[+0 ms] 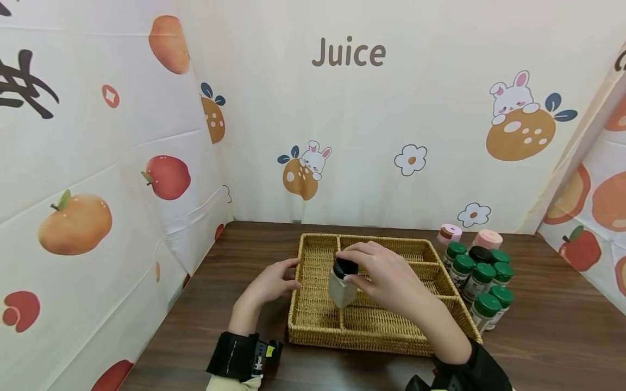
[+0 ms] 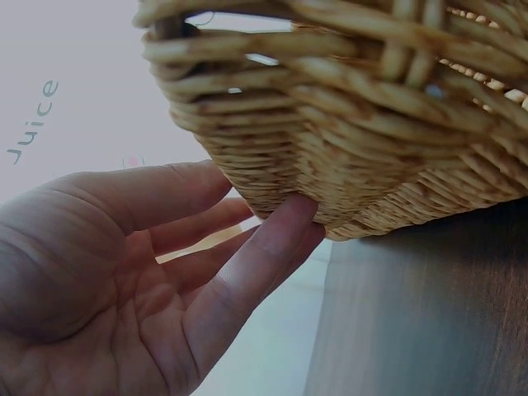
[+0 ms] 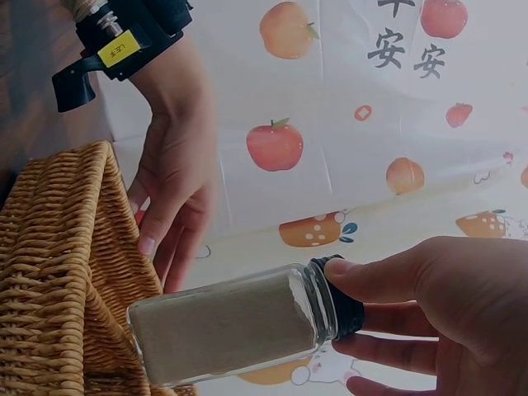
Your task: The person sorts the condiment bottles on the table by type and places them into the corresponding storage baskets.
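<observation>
Wooden table (image 1: 205, 293) | right hand (image 1: 383, 273) pinching jar (image 1: 341, 290) | left hand (image 1: 271, 282) relaxed, apparently touching basket (image 1: 318, 336)

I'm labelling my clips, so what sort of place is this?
Probably a tabletop corner set up for filming: fruit-printed sheets hang around the wood-grain table, and black wrist straps carry small devices.

The left hand (image 1: 271, 281) and the right hand (image 1: 379, 271) are bare. A wide black band (image 1: 230, 355) with a thin, pale, broken line wraps the left wrist, and a cream sleeve (image 1: 233, 384) shows behind it. Attached is an angular black housing (image 3: 157, 37) with a jutting arm (image 3: 74, 89) and a yellow label (image 3: 120, 49) bearing small dark characters. The right wrist wears a broad black cuff (image 1: 474, 370), partly cut off by the head view's lower edge.
</observation>
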Motion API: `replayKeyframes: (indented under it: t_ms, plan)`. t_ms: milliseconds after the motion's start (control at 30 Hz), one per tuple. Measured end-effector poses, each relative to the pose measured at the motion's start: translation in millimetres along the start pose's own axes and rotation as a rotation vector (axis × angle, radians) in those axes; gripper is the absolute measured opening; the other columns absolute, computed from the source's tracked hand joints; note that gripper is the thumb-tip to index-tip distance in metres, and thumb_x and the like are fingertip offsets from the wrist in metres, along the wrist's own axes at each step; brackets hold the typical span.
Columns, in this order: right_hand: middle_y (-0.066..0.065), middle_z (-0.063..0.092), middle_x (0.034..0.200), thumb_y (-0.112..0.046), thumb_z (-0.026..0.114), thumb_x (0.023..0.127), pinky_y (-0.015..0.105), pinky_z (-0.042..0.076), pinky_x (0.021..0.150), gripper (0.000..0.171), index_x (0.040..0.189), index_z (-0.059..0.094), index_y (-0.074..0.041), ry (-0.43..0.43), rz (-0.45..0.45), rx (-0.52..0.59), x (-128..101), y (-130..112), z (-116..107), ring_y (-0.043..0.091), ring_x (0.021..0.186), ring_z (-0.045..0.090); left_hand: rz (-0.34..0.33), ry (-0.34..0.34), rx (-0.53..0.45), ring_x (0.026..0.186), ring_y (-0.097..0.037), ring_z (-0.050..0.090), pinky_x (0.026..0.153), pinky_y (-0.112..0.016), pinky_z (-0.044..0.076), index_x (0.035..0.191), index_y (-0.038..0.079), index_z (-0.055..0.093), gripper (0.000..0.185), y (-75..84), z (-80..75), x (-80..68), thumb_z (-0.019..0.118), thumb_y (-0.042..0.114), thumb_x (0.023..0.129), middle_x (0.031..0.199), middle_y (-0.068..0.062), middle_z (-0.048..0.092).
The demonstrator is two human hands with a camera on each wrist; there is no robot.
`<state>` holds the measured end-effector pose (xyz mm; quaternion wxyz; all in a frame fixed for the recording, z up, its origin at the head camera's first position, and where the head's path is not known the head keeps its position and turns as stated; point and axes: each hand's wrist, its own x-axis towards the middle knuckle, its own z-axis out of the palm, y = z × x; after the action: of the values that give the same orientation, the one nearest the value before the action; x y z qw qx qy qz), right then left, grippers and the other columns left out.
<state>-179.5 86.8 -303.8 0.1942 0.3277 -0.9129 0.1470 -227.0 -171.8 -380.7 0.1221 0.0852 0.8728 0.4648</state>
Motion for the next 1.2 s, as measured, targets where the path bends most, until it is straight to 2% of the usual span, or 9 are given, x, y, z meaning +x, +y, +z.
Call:
replayKeyframes:
  t_ms: [333,633,933,1200]
  plan:
    - [-0.003,0.07,0.123,-0.029,0.079,0.084,0.038,0.056,0.091,0.042,0.125,0.07,-0.02,-0.013,0.004,-0.005,7.0,-1.5,6.5,0.017,0.114,0.066,-0.01,-0.006,-0.015,0.109,-0.03,0.068,0.079,-0.039,0.06,0.152,0.004,0.04,0.063,-2.4,1.5,1.6,0.064,-0.001,0.095,0.14,-0.025,0.056]
    - [-0.002,0.07,0.124,-0.028,0.079,0.086,0.038,0.057,0.088,0.041,0.125,0.07,-0.021,-0.017,0.007,-0.009,15.8,-1.6,12.1,0.019,0.115,0.065,-0.006,-0.011,-0.014,0.115,-0.033,0.066,0.08,-0.04,0.06,0.152,0.003,0.041,0.062,-2.2,1.2,1.6,0.064,0.0,0.095,0.144,-0.025,0.053]
    - [0.001,0.069,0.126,-0.026,0.078,0.087,0.04,0.055,0.093,0.042,0.126,0.069,-0.016,-0.029,-0.013,0.009,27.8,-2.3,15.8,0.021,0.115,0.065,-0.004,-0.01,-0.026,0.116,-0.034,0.065,0.081,-0.041,0.059,0.152,0.003,0.04,0.062,-3.1,1.0,0.0,0.063,-0.001,0.095,0.143,-0.026,0.053]
    - [0.002,0.07,0.124,-0.026,0.079,0.086,0.039,0.057,0.085,0.041,0.125,0.07,-0.016,-0.014,-0.003,0.005,37.0,-3.2,18.7,0.022,0.112,0.066,-0.008,-0.011,-0.003,0.116,-0.034,0.065,0.083,-0.041,0.059,0.152,0.005,0.04,0.061,-2.2,-0.9,3.2,0.063,0.002,0.096,0.141,-0.025,0.056]
